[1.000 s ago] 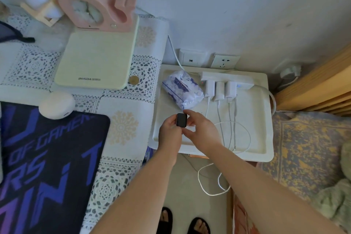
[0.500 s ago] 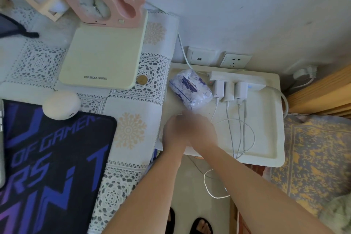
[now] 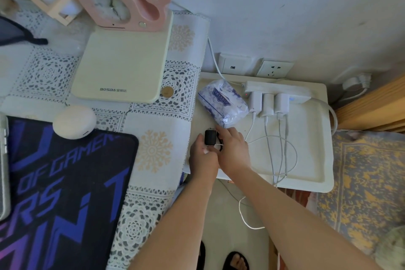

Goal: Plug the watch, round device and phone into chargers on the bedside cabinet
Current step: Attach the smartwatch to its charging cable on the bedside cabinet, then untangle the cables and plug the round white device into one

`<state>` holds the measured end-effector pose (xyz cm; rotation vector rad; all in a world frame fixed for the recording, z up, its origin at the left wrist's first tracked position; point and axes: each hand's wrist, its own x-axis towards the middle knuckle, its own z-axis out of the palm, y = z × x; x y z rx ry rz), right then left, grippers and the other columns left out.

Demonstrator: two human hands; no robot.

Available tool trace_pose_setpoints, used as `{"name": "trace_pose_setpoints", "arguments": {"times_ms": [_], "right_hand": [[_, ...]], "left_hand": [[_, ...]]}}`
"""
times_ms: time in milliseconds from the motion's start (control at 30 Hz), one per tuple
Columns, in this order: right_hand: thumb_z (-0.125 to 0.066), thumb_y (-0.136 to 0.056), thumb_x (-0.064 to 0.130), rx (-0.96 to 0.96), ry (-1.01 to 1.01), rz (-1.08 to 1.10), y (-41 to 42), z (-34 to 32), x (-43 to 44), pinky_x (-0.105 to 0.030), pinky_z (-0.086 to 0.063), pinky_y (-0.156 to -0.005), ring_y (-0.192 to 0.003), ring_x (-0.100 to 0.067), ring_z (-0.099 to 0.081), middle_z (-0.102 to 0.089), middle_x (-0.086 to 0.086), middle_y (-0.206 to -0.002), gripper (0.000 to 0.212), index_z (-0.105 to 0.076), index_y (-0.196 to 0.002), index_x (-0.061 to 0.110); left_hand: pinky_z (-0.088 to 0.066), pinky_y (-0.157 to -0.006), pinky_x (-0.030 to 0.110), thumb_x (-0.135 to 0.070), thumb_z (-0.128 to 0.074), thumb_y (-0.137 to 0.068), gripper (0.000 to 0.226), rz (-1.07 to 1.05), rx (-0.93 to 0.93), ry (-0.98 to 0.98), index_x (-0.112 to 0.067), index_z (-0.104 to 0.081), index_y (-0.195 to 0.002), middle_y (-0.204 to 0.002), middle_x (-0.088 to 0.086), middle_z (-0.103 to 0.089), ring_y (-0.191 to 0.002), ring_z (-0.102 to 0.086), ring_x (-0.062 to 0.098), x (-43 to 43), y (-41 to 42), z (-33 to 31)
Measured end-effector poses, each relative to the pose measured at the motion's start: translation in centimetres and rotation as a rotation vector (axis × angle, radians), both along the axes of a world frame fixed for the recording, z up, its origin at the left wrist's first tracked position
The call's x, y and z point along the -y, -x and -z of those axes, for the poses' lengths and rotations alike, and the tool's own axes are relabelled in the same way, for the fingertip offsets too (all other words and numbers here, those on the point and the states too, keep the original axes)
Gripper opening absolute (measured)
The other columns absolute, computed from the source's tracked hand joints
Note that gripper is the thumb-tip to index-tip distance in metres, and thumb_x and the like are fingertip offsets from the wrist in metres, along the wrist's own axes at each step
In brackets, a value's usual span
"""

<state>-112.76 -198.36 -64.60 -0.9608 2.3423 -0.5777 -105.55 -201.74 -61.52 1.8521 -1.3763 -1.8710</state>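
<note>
Both forearms (image 3: 186, 221) are bare, no sleeves showing; the feet (image 3: 235, 261) wear dark open-toed sandals.

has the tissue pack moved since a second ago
No. The tissue pack lies just left of the three plugged chargers, as before; only the camera shifted.

The right hand (image 3: 233, 151) covers most of the strap of the watch (image 3: 210, 137) and whatever sits beneath it. A silver device (image 3: 3, 166) is cut off at the left edge. White cables (image 3: 278, 155) run off the cabinet's front rim.
</note>
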Motion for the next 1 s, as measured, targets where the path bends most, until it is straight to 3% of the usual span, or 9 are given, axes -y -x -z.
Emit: {"name": "trace_pose_setpoints", "arguments": {"times_ms": [133, 300, 400, 467, 567, 633, 700, 833, 1000], "right_hand": [[-0.067, -0.082, 0.025, 0.005, 0.118, 0.046, -0.4, -1.4, -1.5, -0.035, -0.039, -0.096, -0.113, -0.025, -0.046, -0.055, -0.004, -0.123, 0.052, -0.052, -0.131, 0.020], [-0.060, -0.088, 0.020, -0.057, 0.287, 0.182, -0.1, -3.6, -5.4, -0.035, -0.042, -0.096, -0.111, -0.021, -0.049, -0.057, -0.002, -0.119, 0.033, -0.059, -0.120, 0.017], [-0.054, -0.089, 0.008, -0.168, 0.378, 0.356, 1.6, -4.8, -8.2, -0.031, -0.039, -0.095, -0.111, -0.022, -0.048, -0.056, -0.006, -0.117, 0.030, -0.059, -0.118, 0.014], [-0.049, -0.090, 0.001, -0.199, 0.378, 0.530, 3.3, -5.2, -10.3, -0.028, -0.036, -0.093, -0.112, -0.024, -0.049, -0.055, -0.011, -0.121, 0.032, -0.058, -0.120, 0.010], [-0.040, -0.093, 0.001, -0.086, 0.235, 0.710, 5.8, -4.4, -13.4, -0.038, -0.043, -0.097, -0.117, -0.029, -0.051, -0.054, -0.013, -0.127, 0.035, -0.059, -0.121, 0.010], [-0.041, -0.093, 0.007, 0.011, 0.121, 0.710, 6.4, -3.5, -15.0, -0.043, -0.044, -0.098, -0.118, -0.028, -0.051, -0.055, -0.010, -0.127, 0.033, -0.062, -0.118, 0.014], [-0.045, -0.093, 0.011, 0.077, 0.074, 0.651, 6.0, -3.0, -16.1, -0.040, -0.045, -0.096, -0.117, -0.027, -0.051, -0.056, -0.008, -0.127, 0.030, -0.065, -0.114, 0.017], [-0.050, -0.092, 0.009, 0.078, 0.149, 0.541, 4.4, -2.9, -16.5, -0.030, -0.044, -0.086, -0.108, -0.021, -0.055, -0.058, -0.002, -0.117, 0.027, -0.069, -0.107, 0.022], [-0.061, -0.087, 0.017, 0.118, 0.187, 0.479, 3.3, -2.9, -15.3, -0.027, -0.045, -0.075, -0.093, -0.016, -0.058, -0.053, 0.005, -0.101, 0.019, -0.070, -0.101, 0.027]], "left_hand": [[-0.033, -0.113, 0.040, -0.005, -0.046, -0.087, 0.061, -0.044, 0.051, 0.098, -0.025, -0.036, -0.143, -0.148, 0.002, -0.041, -0.137, -0.038, 0.018, -0.3, -0.3, -0.7], [-0.038, -0.089, 0.027, -0.015, -0.053, -0.088, 0.048, 0.032, 0.059, 0.249, -0.029, -0.048, -0.134, -0.131, -0.008, -0.050, -0.120, -0.050, 0.014, -1.9, 0.1, -2.4], [-0.037, -0.088, 0.025, -0.010, -0.049, -0.088, 0.053, 0.096, 0.027, 0.224, -0.027, -0.045, -0.137, -0.138, -0.005, -0.046, -0.114, -0.049, 0.010, -3.2, 0.9, -3.1], [-0.037, -0.092, 0.025, -0.007, -0.048, -0.087, 0.053, 0.153, -0.004, 0.212, -0.027, -0.046, -0.136, -0.141, -0.004, -0.044, -0.124, -0.046, 0.012, -4.3, 1.4, -3.4], [-0.035, -0.094, 0.023, -0.006, -0.048, -0.086, 0.051, 0.237, -0.045, 0.186, -0.026, -0.047, -0.133, -0.139, -0.006, -0.045, -0.123, -0.045, 0.009, -6.0, 2.3, -3.4], [-0.035, -0.094, 0.022, -0.008, -0.051, -0.086, 0.046, 0.301, -0.051, 0.146, -0.023, -0.050, -0.130, -0.136, -0.006, -0.048, -0.118, -0.047, 0.009, -7.0, 2.6, -3.0], [-0.034, -0.091, 0.021, -0.010, -0.052, -0.086, 0.044, 0.394, -0.023, 0.101, -0.021, -0.050, -0.129, -0.133, -0.004, -0.051, -0.113, -0.047, 0.009, -8.1, 2.6, -2.6], [-0.036, -0.085, 0.020, -0.011, -0.055, -0.083, 0.042, 0.463, 0.056, 0.095, -0.020, -0.053, -0.124, -0.125, -0.002, -0.056, -0.101, -0.051, 0.009, -9.7, 2.2, -1.8], [-0.041, -0.082, 0.024, -0.013, -0.055, -0.084, 0.028, 0.450, 0.098, 0.074, -0.018, -0.061, -0.110, -0.106, -0.005, -0.062, -0.097, -0.058, 0.014, -10.3, 1.9, -1.2]]}}
